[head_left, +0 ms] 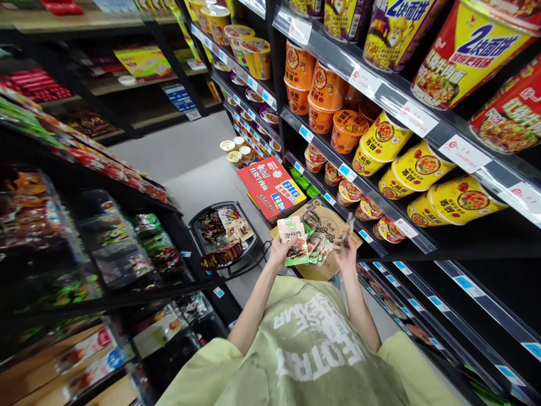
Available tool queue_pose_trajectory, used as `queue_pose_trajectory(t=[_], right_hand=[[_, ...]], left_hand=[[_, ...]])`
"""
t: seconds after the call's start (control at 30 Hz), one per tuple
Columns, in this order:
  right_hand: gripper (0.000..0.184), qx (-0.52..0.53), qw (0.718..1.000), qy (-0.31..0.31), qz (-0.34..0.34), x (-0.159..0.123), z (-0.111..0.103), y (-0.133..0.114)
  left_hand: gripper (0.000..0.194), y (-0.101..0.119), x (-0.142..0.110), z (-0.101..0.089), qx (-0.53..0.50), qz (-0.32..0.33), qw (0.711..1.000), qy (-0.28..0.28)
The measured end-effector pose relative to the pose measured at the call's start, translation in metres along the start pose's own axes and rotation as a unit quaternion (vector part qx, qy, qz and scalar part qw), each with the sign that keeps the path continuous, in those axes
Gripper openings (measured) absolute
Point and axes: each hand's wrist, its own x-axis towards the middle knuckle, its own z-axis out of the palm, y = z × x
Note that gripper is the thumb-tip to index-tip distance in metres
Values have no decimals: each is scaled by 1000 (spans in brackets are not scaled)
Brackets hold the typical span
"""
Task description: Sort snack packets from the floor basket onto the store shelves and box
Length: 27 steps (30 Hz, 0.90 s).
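Observation:
My left hand (279, 248) is closed round a fanned stack of small green and white snack packets (301, 243), held up in front of my chest. My right hand (347, 252) is raised beside it and pinches a single thin packet (348, 230) that stands on edge, blurred. Both hands hover above an open brown cardboard box (333, 225) on the floor of a shop aisle. My green shirt fills the bottom of the view.
A black shopping basket (211, 248) with snack packs sits on the floor to the left. A red and blue noodle carton (270, 189) and several cups (234, 149) lie farther along the aisle. Shelves of bowl noodles (418, 169) line the right side; snack shelves (118, 248) line the left.

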Motion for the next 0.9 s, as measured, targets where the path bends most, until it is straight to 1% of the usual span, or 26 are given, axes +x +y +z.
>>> queue_pose_trajectory(t=[0.07,0.13,0.17,0.23,0.3,0.37,0.4,0.5,0.57,0.67,0.73,0.77,0.83,0.9], right_hand=[[22,42,999,-10,-26,-1,-7,-14],[23,12,1000,3,-15,-3,-8,-17],[26,-22,1000,12,2,-4,-6,-13],[33,-98,994,12,39,-8,3,2],[38,-164,985,-18,56,-11,16,23],[43,-206,976,-47,45,-14,28,41],[46,-219,974,-51,32,-15,33,47],[53,-242,970,-29,-9,-16,41,55],[54,-257,966,-16,-22,-16,42,54],[55,-274,961,-15,-25,-16,41,53],[55,-280,959,-26,-21,-17,40,54],[55,-280,959,-32,-17,-18,40,55],[55,-278,960,-38,-9,-18,39,56],[54,-278,960,-31,-6,-18,37,57]], left_hand=[[70,0,2,-1,-2,8,1000,4],[69,-1,3,3,-1,18,1000,10],[69,-2,3,6,3,24,1000,11],[66,-6,4,13,9,40,999,5],[62,-10,3,21,7,57,998,-7],[58,-15,2,27,-3,61,998,-17],[56,-16,2,29,-10,52,998,-21],[56,-19,1,30,-40,21,999,-22],[55,-19,1,26,-39,34,999,0],[52,-15,2,17,1,66,995,81],[51,-13,2,12,25,64,988,139],[51,-12,2,10,33,61,985,158],[50,-11,2,9,39,59,983,168],[52,-10,2,10,25,62,987,147]])
